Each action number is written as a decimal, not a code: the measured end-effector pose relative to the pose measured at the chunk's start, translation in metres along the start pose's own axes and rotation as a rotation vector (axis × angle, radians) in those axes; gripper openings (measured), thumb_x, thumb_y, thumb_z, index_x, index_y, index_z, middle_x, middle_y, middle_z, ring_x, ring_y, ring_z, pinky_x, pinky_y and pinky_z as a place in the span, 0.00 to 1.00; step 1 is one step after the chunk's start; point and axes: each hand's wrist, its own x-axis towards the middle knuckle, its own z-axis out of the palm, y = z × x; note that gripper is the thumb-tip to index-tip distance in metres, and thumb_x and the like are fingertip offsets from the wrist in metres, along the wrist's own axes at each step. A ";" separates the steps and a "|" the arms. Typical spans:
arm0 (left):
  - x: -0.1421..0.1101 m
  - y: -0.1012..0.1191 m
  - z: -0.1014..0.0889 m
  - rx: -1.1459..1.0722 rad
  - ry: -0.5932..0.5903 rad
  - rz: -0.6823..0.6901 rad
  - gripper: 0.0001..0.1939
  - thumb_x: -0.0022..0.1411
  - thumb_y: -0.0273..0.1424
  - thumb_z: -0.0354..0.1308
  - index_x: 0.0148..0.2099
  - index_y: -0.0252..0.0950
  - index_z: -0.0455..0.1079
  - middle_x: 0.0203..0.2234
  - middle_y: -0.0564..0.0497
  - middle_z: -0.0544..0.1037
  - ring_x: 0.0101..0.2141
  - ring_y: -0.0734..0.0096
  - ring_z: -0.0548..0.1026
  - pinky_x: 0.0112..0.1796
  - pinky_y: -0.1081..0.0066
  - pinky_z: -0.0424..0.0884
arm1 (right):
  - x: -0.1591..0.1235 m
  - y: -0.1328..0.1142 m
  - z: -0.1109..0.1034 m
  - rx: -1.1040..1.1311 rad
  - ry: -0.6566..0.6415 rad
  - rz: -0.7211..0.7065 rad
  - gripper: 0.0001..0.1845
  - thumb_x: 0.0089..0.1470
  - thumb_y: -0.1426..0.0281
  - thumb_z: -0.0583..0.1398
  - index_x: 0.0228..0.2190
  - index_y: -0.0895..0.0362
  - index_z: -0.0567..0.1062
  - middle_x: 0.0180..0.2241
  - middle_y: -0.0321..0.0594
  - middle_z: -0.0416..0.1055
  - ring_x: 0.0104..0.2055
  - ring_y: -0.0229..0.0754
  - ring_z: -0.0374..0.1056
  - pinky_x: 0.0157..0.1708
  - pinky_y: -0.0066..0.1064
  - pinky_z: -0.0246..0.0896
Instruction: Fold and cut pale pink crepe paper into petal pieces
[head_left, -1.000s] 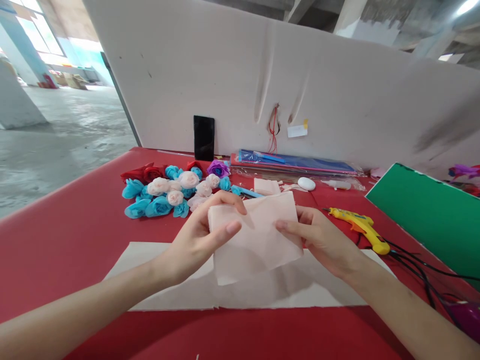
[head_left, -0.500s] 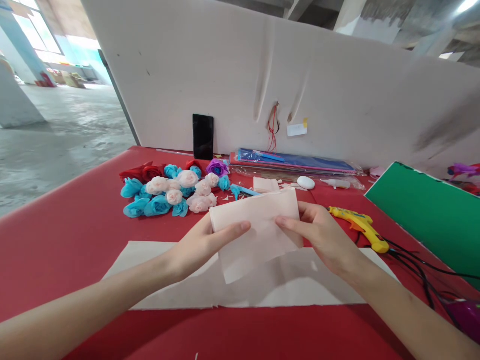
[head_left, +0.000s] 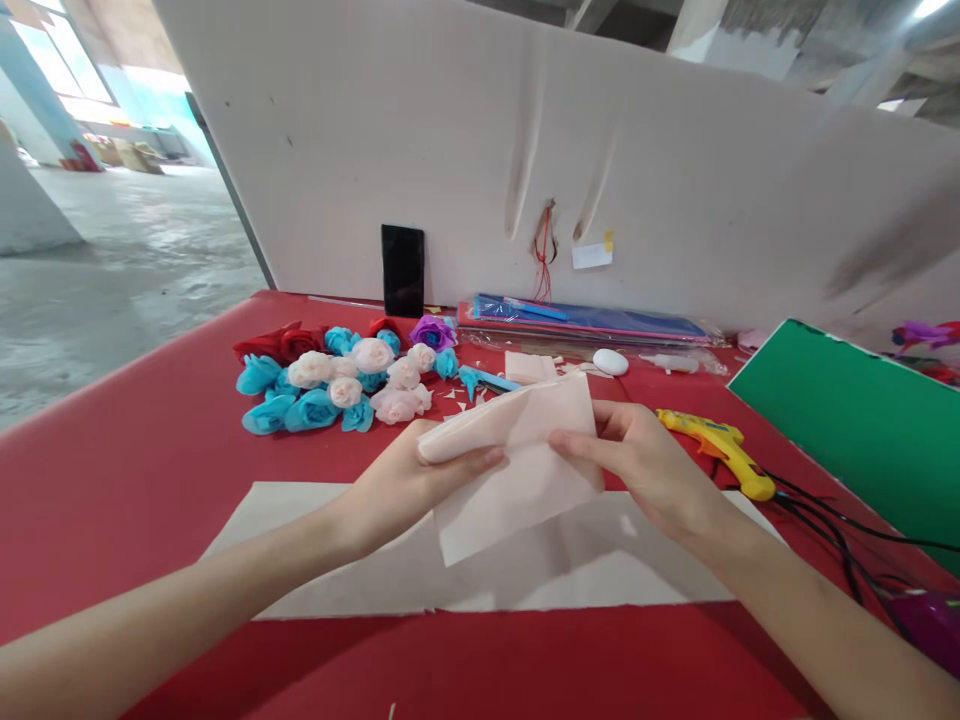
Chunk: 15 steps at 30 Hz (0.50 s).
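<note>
Red, blue and pale pink flowers (head_left: 313, 411) lie bunched beyond the left part of the pale sheet (head_left: 375, 592), as I see it standing by. Next comes the left hand (head_left: 394, 490), over the sheet's left half and nearly closed: its thumb lies across the front of folded pale pink paper (head_left: 525, 490), its other fingers hidden behind. That paper is held up around the middle of the sheet's far edge, its long axis climbing left to right. It sits directly between the palms, so neither hand is nearer; its upper layers bow over the left thumb. Over the sheet's right half, the right hand (head_left: 641, 455) pinches the opposite end, thumb in front. Off the sheet's right end lie a yellow glue gun (head_left: 724, 453) and a green board (head_left: 855, 440).
</note>
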 end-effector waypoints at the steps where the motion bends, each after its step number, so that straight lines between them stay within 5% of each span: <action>1: 0.000 0.001 0.000 -0.014 0.016 -0.007 0.13 0.53 0.40 0.64 0.40 0.39 0.77 0.32 0.53 0.82 0.35 0.60 0.78 0.32 0.71 0.73 | 0.001 -0.001 -0.002 0.008 -0.015 -0.003 0.10 0.40 0.66 0.68 0.29 0.54 0.80 0.29 0.35 0.77 0.30 0.39 0.70 0.30 0.28 0.63; 6: -0.001 0.003 0.002 -0.119 0.091 -0.035 0.10 0.54 0.37 0.64 0.37 0.39 0.77 0.34 0.52 0.82 0.40 0.57 0.78 0.36 0.70 0.74 | 0.005 -0.006 -0.015 -0.007 0.070 -0.067 0.05 0.37 0.67 0.69 0.20 0.55 0.79 0.22 0.34 0.73 0.24 0.33 0.63 0.26 0.26 0.59; 15: 0.002 0.001 0.001 -0.142 0.036 -0.033 0.14 0.54 0.37 0.64 0.44 0.40 0.75 0.40 0.52 0.81 0.46 0.57 0.75 0.40 0.71 0.74 | 0.005 -0.017 -0.019 -0.074 0.169 -0.057 0.09 0.32 0.64 0.70 0.16 0.56 0.78 0.18 0.35 0.69 0.22 0.34 0.61 0.24 0.29 0.56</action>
